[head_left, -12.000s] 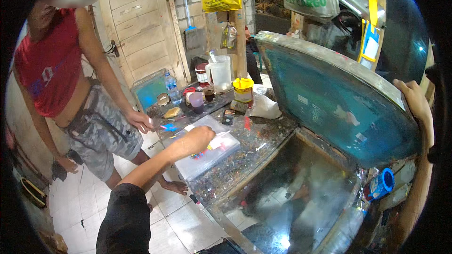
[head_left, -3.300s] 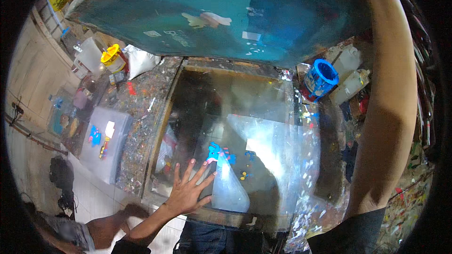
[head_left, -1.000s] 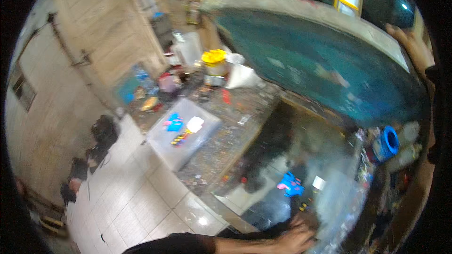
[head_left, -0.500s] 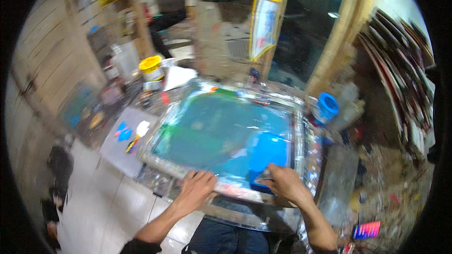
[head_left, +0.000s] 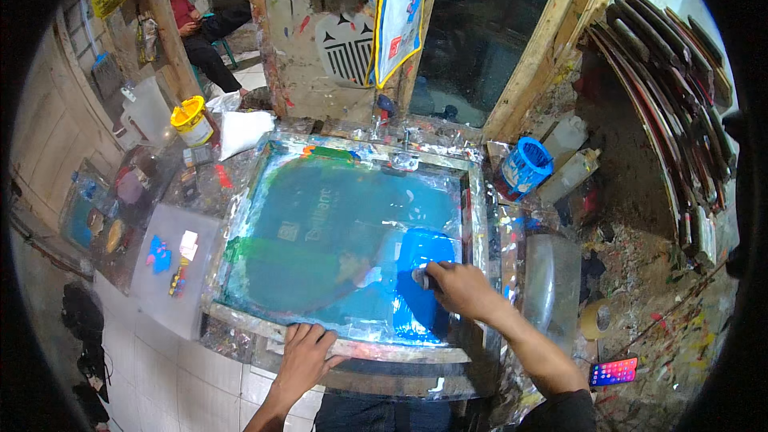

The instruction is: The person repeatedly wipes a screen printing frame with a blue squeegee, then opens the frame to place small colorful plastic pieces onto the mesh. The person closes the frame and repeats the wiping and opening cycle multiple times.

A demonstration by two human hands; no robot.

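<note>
And here's the right hand, over the right part of the screen mesh, fingers curled tight and closed on a greyish tool. Most of that tool hides behind the knuckles, so its full shape can't be told. Glossy blue ink spreads right around it, toward the mesh's near right corner.

Over to the left hand: it's down at the near edge, fingers side by side, bent over the rail of the screen frame. It touches the wood, but whether it grips from underneath, I can't tell. The frame lies flat across the worktable, right in front of the person.

Out wide, a clear plastic box sits just left of the frame, a blue tub near its far right corner, and a lit phone lower right.
</note>
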